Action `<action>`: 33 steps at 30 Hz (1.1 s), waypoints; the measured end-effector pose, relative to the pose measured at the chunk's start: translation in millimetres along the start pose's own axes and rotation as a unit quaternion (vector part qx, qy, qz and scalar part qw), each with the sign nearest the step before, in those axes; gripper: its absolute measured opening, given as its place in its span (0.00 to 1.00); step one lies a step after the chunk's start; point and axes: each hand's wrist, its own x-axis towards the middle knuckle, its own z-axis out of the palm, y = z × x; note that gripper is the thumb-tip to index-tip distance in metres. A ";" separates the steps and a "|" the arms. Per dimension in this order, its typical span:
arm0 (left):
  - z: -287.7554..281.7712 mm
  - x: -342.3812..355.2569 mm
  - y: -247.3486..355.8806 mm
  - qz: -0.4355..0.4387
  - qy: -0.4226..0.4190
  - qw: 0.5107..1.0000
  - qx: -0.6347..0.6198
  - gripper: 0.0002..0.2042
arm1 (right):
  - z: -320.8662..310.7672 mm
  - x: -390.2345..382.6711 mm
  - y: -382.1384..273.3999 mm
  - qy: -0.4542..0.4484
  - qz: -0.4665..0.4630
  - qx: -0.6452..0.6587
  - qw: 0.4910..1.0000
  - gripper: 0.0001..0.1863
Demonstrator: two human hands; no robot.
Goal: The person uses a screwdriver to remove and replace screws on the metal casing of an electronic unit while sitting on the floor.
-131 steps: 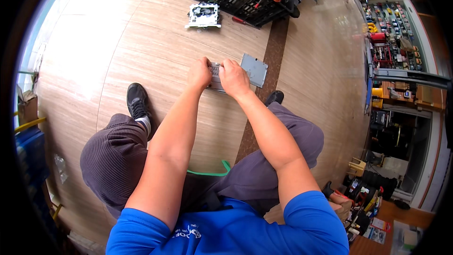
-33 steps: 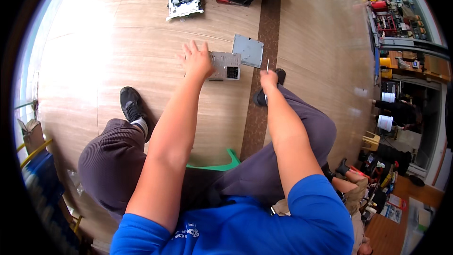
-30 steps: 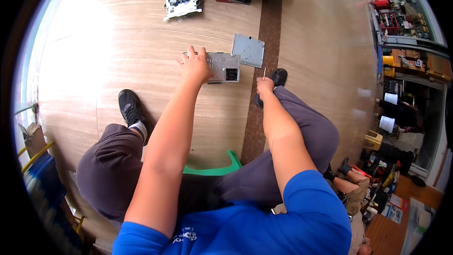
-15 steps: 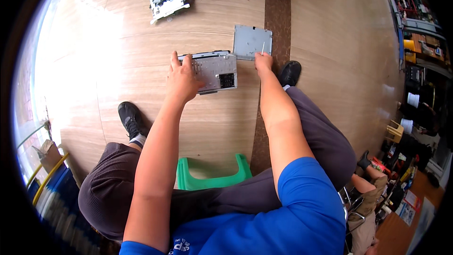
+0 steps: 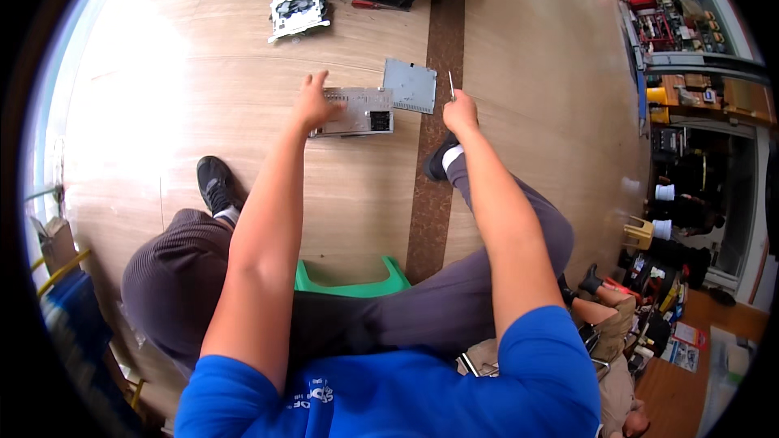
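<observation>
Grey metal box point(image 5: 357, 111) under left hand point(image 5: 315, 104).

Cardboard box point(image 5: 53, 239), brown, open-topped: at 9 o'clock by the rim. Flat printed packages point(image 5: 680, 350), red and white: at 4 o'clock on the floor.

Blue short-sleeved shirt point(image 5: 406, 393), grey-brown trousers point(image 5: 174, 276), black shoes point(image 5: 215, 182)
</observation>
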 end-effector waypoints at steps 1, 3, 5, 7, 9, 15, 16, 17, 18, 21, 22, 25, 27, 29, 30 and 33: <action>-1.4 9.3 -10.6 -0.008 0.024 0.993 -0.119 0.39 | -23.8 -10.3 -14.6 -0.003 -0.047 0.005 0.999 0.20; -13.6 20.7 -30.7 -0.056 0.047 0.969 -0.234 0.34 | -76.4 -38.5 -62.2 -0.042 -0.101 -0.017 0.994 0.20; -22.2 26.0 -44.6 -0.110 0.109 0.940 -0.303 0.29 | -116.1 -63.9 -91.9 -0.132 -0.163 0.016 0.978 0.19; -20.5 15.0 -34.0 -0.142 0.096 0.927 -0.334 0.26 | -148.7 -92.0 -111.8 -0.142 -0.154 0.025 0.977 0.18; -18.1 10.1 -38.7 -0.148 0.078 0.917 -0.362 0.22 | -152.5 -110.6 -123.1 -0.157 -0.154 0.042 0.975 0.18; -2.6 -7.1 -41.4 -0.142 0.050 0.954 -0.260 0.28 | -83.4 -126.9 -121.1 -0.075 -0.238 -0.101 0.963 0.13; -0.3 -11.3 -39.8 -0.127 0.041 0.962 -0.237 0.31 | -69.7 -122.6 -118.9 -0.083 -0.272 -0.046 0.958 0.12; -0.6 -12.1 -38.9 -0.130 0.039 0.962 -0.236 0.31 | -60.7 -120.2 -119.9 -0.086 -0.271 -0.045 0.958 0.12; -0.3 -12.3 -37.3 -0.132 0.024 0.962 -0.239 0.34 | -53.0 -118.4 -119.7 -0.099 -0.265 -0.050 0.958 0.12; 1.8 -7.8 -49.1 -0.133 0.030 0.962 -0.234 0.39 | -39.3 -118.1 -127.3 -0.133 -0.260 -0.062 0.955 0.11; 2.4 -6.5 -56.3 -0.127 0.050 0.964 -0.228 0.41 | -35.2 -116.8 -132.9 -0.140 -0.261 -0.040 0.954 0.11; -5.1 -15.7 -16.6 -0.179 -0.097 0.953 -0.223 0.43 | -31.5 -111.6 -118.6 -0.145 -0.244 -0.021 0.959 0.11; -9.2 -14.3 -14.9 -0.198 -0.103 0.947 -0.232 0.41 | -27.3 -112.5 -121.5 -0.152 -0.254 -0.009 0.955 0.11; -12.1 -14.3 -13.3 -0.215 -0.109 0.940 -0.242 0.40 | -23.7 -113.5 -122.5 -0.155 -0.254 -0.013 0.955 0.11; -13.3 -14.3 -12.3 -0.214 -0.110 0.942 -0.235 0.40 | -21.8 -113.9 -121.7 -0.157 -0.253 -0.013 0.955 0.11; -16.8 -15.2 -9.6 -0.215 -0.115 0.943 -0.228 0.40 | -18.2 -114.2 -118.3 -0.161 -0.250 -0.021 0.955 0.11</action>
